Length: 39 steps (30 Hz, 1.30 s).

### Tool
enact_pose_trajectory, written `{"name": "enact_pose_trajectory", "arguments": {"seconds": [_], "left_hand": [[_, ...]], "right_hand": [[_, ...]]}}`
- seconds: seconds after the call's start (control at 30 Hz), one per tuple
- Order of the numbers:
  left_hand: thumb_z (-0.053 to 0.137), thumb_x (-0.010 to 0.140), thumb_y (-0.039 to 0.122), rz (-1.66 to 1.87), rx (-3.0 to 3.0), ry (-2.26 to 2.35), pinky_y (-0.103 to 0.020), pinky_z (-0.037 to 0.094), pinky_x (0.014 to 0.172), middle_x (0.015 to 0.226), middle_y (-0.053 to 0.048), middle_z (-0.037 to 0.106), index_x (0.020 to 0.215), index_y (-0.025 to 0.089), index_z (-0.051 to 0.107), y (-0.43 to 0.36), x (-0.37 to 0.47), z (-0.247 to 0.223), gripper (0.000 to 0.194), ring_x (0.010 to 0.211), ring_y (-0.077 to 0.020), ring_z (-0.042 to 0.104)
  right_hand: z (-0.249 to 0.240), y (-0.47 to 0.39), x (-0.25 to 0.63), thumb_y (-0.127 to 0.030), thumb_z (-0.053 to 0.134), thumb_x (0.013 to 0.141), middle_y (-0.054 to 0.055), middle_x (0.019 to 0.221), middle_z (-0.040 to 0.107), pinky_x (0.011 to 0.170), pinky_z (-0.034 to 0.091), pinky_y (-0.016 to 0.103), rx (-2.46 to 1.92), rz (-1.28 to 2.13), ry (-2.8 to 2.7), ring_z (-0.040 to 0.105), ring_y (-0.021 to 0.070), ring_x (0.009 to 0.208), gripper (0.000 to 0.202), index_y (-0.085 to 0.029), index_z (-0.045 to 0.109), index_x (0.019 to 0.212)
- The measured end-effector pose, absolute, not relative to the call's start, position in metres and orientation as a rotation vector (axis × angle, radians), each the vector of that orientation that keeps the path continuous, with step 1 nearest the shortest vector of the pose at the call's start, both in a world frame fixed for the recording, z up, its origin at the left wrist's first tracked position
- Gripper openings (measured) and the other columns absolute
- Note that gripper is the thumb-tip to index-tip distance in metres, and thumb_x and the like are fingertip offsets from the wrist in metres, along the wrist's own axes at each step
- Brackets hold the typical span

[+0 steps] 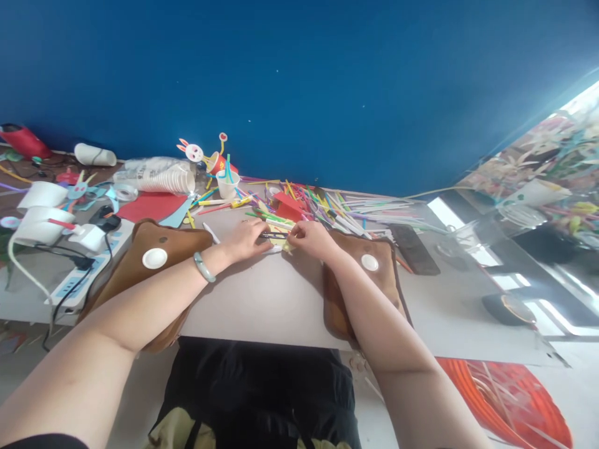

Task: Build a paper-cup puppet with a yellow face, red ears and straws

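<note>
My left hand is closed around one end of a slim dark object with a lighter strip along it; its kind is too small to tell. My right hand pinches at the other end, with its fingertips together. Small pale yellow pieces lie just under the fingers. Beyond both hands spreads a heap of coloured pipe cleaners and sticks, with a red piece of paper on it. A white pen-like stick lies beside my left hand.
Brown cushion-like bags lie under my forearms. At left are a power strip with cords, stacked paper cups and red paper. A rabbit-decorated cup stands behind. A dark phone lies at right.
</note>
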<state>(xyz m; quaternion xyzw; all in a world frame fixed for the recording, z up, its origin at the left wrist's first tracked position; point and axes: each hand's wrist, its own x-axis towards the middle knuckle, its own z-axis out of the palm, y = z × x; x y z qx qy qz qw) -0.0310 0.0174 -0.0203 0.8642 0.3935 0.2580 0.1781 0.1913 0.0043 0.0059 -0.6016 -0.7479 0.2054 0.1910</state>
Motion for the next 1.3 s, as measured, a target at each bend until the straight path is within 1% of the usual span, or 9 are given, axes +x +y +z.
{"name": "enact_pose_trajectory", "arguments": {"seconds": [0.13,0.23,0.3,0.43,0.57,0.73,0.93,1.1,1.3], "left_hand": [[0.067,0.08,0.045,0.673,2.37,1.128,-0.034,0.041,0.083,0.094,-0.01,0.067,0.091,0.018,0.063,0.012,-0.024,-0.023,0.029,0.089,-0.0252,0.06],[0.076,0.069,0.047,0.59,2.389,1.098,-0.032,0.042,0.08,0.09,-0.008,0.067,0.087,0.019,0.064,0.012,-0.024,-0.02,0.036,0.087,-0.0249,0.061],[0.078,0.066,0.045,0.479,2.466,1.08,-0.032,0.043,0.077,0.088,-0.008,0.067,0.082,0.018,0.064,0.013,-0.026,-0.02,0.034,0.087,-0.0256,0.061],[0.068,0.077,0.038,0.439,2.513,1.076,-0.031,0.044,0.074,0.087,-0.008,0.068,0.079,0.017,0.064,0.017,-0.028,-0.025,0.021,0.085,-0.0234,0.062],[0.064,0.081,0.043,0.651,2.311,1.132,-0.028,0.043,0.067,0.084,-0.006,0.068,0.082,0.017,0.063,0.018,-0.028,-0.026,0.026,0.077,-0.019,0.061],[0.062,0.082,0.044,0.845,2.179,1.194,-0.028,0.043,0.068,0.084,-0.006,0.068,0.082,0.016,0.064,0.02,-0.027,-0.025,0.028,0.077,-0.0177,0.06],[0.061,0.084,0.048,0.827,2.142,1.159,-0.025,0.04,0.061,0.081,-0.004,0.069,0.085,0.016,0.066,0.017,-0.027,-0.023,0.032,0.073,-0.0163,0.059],[0.061,0.086,0.045,0.816,2.183,1.155,-0.026,0.04,0.063,0.081,-0.004,0.07,0.086,0.016,0.067,0.016,-0.027,-0.021,0.03,0.072,-0.0161,0.059],[0.06,0.089,0.041,0.849,2.283,1.111,-0.027,0.041,0.065,0.083,-0.005,0.069,0.09,0.016,0.066,0.015,-0.027,-0.02,0.026,0.073,-0.0166,0.06]], "right_hand": [[-0.005,0.01,0.193,-0.026,0.064,0.072,0.001,0.068,0.069,0.059,0.04,0.025,-1.676,0.666,-1.978,0.06,0.0151,0.064,0.008,-0.019,0.065,0.075],[-0.008,0.013,0.194,-0.026,0.065,0.071,0.0,0.066,0.068,0.057,0.041,0.024,-1.661,0.725,-1.914,0.06,0.014,0.062,0.009,-0.018,0.062,0.074],[-0.009,0.014,0.194,-0.025,0.066,0.071,-0.002,0.061,0.066,0.055,0.041,0.023,-1.63,0.804,-1.883,0.058,0.0123,0.057,0.009,-0.018,0.061,0.074],[-0.008,0.016,0.195,-0.023,0.067,0.071,-0.002,0.059,0.066,0.051,0.043,0.022,-1.555,1.097,-1.762,0.054,0.0099,0.049,0.008,-0.018,0.062,0.076],[-0.01,0.019,0.198,-0.027,0.069,0.07,0.0,0.061,0.068,0.048,0.04,0.022,-1.445,1.198,-1.558,0.049,0.0078,0.046,0.013,-0.017,0.061,0.073],[-0.012,0.021,0.201,-0.032,0.072,0.068,0.0,0.061,0.067,0.046,0.031,0.021,-1.238,1.378,-1.365,0.039,0.0052,0.044,0.019,-0.017,0.061,0.073],[-0.011,0.017,0.195,-0.037,0.074,0.07,0.001,0.066,0.069,0.049,0.032,0.023,-1.174,1.401,-1.443,0.04,0.0063,0.047,0.025,-0.017,0.063,0.08],[-0.008,0.013,0.192,-0.045,0.075,0.072,0.002,0.07,0.071,0.049,0.033,0.024,-1.178,1.373,-1.504,0.041,0.0068,0.049,0.032,-0.016,0.066,0.085],[-0.009,0.015,0.194,-0.048,0.075,0.072,0.002,0.071,0.071,0.05,0.032,0.025,-1.171,1.356,-1.531,0.043,0.0079,0.051,0.036,-0.017,0.071,0.09]]}}
